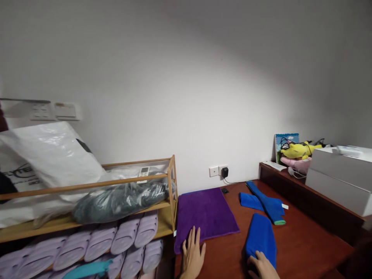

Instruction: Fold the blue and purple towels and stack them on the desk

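Observation:
A purple towel [203,213] is spread flat on the red-brown tabletop, beside the wooden rack. My left hand [193,254] has its fingers spread, the tips at the towel's near edge. To the right, a folded blue towel [261,236] is gripped at its near end by my right hand [261,266], whose fingers are bent over it; the thumb is out of sight. Further back, two folded blue cloth strips [263,201] lie crossed on the table, one with a green end and one with a white tag.
On the left, the wooden rack [172,186] holds lilac slippers [124,234], plastic-wrapped bundles and a remote control [143,174]. A black plug [224,172] sits in the wall socket. White boxes [338,186] and a yellow plush toy [300,150] stand on the raised ledge at right.

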{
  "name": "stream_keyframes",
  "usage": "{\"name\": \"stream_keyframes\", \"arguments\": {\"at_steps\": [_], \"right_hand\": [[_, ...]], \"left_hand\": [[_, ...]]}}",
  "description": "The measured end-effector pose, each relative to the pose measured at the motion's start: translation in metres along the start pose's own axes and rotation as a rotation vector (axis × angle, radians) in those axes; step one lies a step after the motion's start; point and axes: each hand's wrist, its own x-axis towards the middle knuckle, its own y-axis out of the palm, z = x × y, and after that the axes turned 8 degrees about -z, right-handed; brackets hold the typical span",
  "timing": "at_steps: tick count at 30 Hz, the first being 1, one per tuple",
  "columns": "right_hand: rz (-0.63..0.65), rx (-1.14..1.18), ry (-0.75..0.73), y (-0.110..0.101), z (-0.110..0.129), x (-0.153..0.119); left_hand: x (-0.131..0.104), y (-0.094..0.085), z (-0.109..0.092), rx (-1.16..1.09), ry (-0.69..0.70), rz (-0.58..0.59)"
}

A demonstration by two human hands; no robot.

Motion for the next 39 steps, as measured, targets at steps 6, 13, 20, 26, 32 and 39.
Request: {"name": "stream_keyframes", "arguments": {"at_steps": [6,13,20,26,32,39], "right_hand": [[0.029,0.527,-0.042,0.003,0.050,0.002],[0.136,0.496,-0.180,-0.007,0.059,-0.002],[-0.036,0.090,-0.099,0.021,0.009,-0.009],[0.124,0.049,-0.245,-0.001,-0.011,-0.016],[-0.101,0.022,-0.272,0.020,0.001,-0.031],[-0.004,0.371,0.013,0.017,0.054,-0.035]], "left_hand": [[-0.042,0.001,-0.030,-0.626,-0.164,0.212],[-0.064,-0.007,-0.029,-0.685,-0.205,0.415],[-0.089,-0.018,-0.032,-0.370,0.299,0.550],[-0.094,-0.057,-0.014,-0.304,0.302,0.340],[-0.062,-0.097,0.013,-0.323,0.482,0.299],[0.002,-0.107,-0.011,-0.280,0.247,0.049]]}}
